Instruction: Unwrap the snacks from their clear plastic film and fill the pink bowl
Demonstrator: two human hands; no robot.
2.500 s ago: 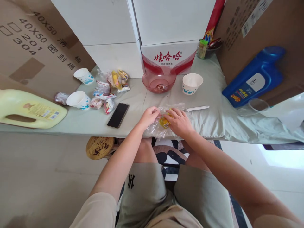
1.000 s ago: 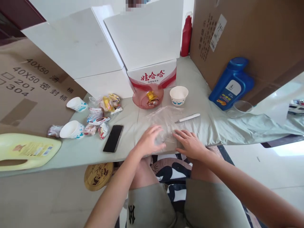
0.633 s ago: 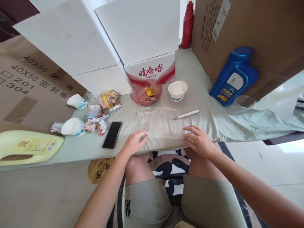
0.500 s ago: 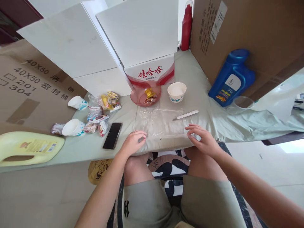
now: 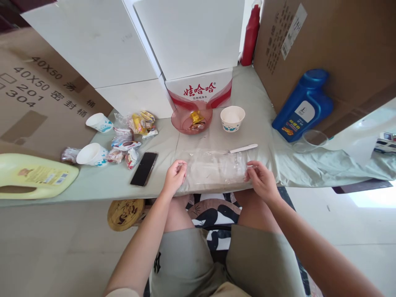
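A clear plastic bag (image 5: pixel 215 170) lies flat on the grey-green cloth at the table's near edge. My left hand (image 5: pixel 175 177) pinches the bag's left edge with curled fingers. My right hand (image 5: pixel 260 180) pinches its right edge the same way, so the bag is stretched between them. Just behind the bag lies a white pen-shaped tool (image 5: pixel 243 148). Further back stand a pink bowl (image 5: pixel 192 120) holding wrapped sweets and a white paper bowl (image 5: pixel 232 118).
A black phone (image 5: pixel 144 168), wrapped snacks (image 5: pixel 131 133) and two paper cups (image 5: pixel 92 154) lie left. A yellow jug (image 5: pixel 34 175) lies far left. A blue bottle (image 5: pixel 302 105) and clear cup (image 5: pixel 310 141) sit right. White boxes and cardboard stand behind.
The yellow wrapped sweet went from my hands into the pink bowl. My hands then smoothed the bag, moved apart to its two side edges and closed on them.
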